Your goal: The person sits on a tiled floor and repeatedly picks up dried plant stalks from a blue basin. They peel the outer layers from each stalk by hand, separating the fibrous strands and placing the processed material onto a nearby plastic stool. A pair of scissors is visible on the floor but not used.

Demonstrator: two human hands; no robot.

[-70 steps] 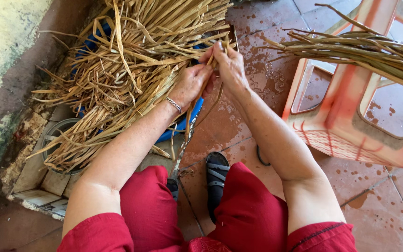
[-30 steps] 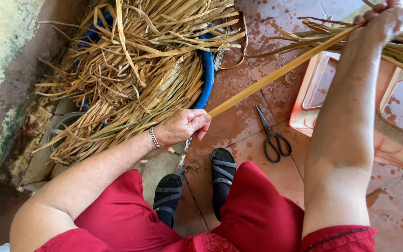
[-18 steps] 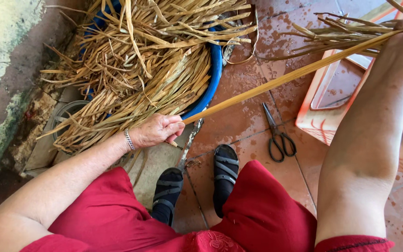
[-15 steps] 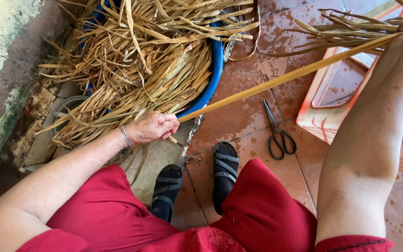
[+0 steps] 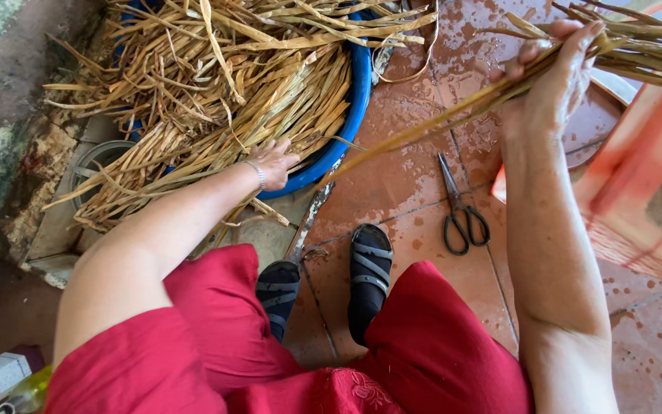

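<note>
At ten o'clock, a heap of dry reeds (image 5: 216, 92) overflows a blue tub (image 5: 350, 115). Toward the middle, scissors (image 5: 460, 211) lie on the wet tiled floor (image 5: 408, 176), just beyond two black sandals (image 5: 369, 268). At three o'clock stands an orange stool (image 5: 637, 199). The left hand (image 5: 273, 162), fingers spread loose, rests on the reeds at the tub's rim, arm reaching forward. The right hand (image 5: 557, 80), raised at one o'clock, is closed round a long reed strip (image 5: 423, 130) slanting down toward the tub.
</note>
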